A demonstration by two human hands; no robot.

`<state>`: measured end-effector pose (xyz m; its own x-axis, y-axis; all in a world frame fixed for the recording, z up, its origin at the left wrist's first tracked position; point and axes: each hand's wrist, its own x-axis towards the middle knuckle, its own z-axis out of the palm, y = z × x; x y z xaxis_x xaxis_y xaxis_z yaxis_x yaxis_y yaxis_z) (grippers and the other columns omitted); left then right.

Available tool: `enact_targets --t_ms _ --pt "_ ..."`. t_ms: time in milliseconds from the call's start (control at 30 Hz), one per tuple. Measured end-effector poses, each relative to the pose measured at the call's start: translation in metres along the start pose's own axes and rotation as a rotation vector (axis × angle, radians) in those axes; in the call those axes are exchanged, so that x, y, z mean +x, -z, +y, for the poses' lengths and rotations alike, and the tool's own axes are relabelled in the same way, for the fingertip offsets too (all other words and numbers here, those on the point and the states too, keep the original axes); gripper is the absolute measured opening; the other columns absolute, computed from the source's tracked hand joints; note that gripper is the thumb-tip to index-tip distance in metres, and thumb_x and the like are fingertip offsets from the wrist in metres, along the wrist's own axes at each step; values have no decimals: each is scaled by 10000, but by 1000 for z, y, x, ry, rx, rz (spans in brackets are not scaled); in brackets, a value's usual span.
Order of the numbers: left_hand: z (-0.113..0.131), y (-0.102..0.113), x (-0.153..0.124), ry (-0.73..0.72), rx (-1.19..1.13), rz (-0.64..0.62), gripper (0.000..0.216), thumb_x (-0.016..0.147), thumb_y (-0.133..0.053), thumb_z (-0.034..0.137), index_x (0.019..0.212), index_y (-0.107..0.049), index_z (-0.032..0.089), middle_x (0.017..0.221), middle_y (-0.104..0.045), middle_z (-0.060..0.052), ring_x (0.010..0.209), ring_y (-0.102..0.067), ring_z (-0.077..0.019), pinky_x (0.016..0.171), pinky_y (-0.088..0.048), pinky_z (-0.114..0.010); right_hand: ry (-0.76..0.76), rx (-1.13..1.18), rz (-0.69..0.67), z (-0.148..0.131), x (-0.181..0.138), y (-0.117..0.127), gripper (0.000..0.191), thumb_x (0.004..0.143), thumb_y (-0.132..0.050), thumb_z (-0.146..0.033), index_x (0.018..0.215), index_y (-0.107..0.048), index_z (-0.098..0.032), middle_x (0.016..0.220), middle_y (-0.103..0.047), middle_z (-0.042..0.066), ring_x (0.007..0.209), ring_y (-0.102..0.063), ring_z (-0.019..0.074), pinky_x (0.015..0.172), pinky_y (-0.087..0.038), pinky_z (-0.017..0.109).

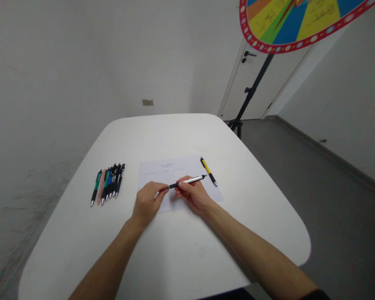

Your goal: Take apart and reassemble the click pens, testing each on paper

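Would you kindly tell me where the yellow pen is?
In the head view, the yellow pen lies right of centre, along the right edge of the paper, just beyond the right hand.

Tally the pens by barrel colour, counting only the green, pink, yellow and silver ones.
Green pens: 2
Pink pen: 1
Yellow pen: 1
Silver pen, in the right hand: 1
Total: 5

The white rounded-corner desk (162, 134) allows passage above frame centre; slim multicoloured pens (109, 183) obstruct centre left, a black-and-silver pen (193, 180) below centre.
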<state>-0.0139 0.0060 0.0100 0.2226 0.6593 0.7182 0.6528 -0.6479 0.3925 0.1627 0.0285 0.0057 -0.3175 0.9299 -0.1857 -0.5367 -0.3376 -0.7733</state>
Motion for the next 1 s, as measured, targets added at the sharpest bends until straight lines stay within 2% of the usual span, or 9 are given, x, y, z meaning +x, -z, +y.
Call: enact_targets --t_ms 267,333,467,600,867,1000 --pt "-2 1 -1 50 62 -84 284 957 -457 284 771 -640 174 697 -679 -28 654 -621 -141 622 -488 -269 19 5 -25 1 0 -1 323 545 -883 -296 726 -651 -163 586 -677 0 529 -619 109 504 -494 205" --pt "-1 0 -1 59 35 -78 253 958 -459 287 836 -646 168 732 -690 -32 676 -636 -141 637 -504 -268 23 9 -22 2 0 -1 317 549 -881 -295 725 -654 -164 591 -677 -2 528 -616 109 499 -494 206" --pt "0 -2 -1 36 -8 -13 222 905 -578 325 1043 -621 156 810 -710 -36 705 -662 -135 677 -535 -260 21 17 -17 2 1 0 315 548 -882 -296 722 -655 -165 597 -673 -9 532 -615 107 499 -497 205" --pt "0 -2 -1 8 -21 -22 106 908 -572 251 935 -644 178 800 -716 -21 703 -660 -122 670 -527 -237 17 18 -22 2 1 1 317 559 -879 -300 731 -652 -161 607 -674 -4 536 -614 105 497 -491 201" --pt "-1 0 -1 100 34 -36 190 935 -515 279 841 -643 174 736 -695 -15 657 -640 -127 642 -517 -243 32 18 -3 1 1 0 309 569 -875 -303 736 -654 -166 612 -673 -11 552 -621 111 517 -516 217" --pt "-2 1 0 141 -3 1 152 914 -542 273 881 -650 171 787 -711 -28 698 -656 -135 668 -532 -246 33 25 15 0 1 1 308 576 -871 -317 740 -658 -167 619 -680 -3 543 -618 107 507 -516 206"
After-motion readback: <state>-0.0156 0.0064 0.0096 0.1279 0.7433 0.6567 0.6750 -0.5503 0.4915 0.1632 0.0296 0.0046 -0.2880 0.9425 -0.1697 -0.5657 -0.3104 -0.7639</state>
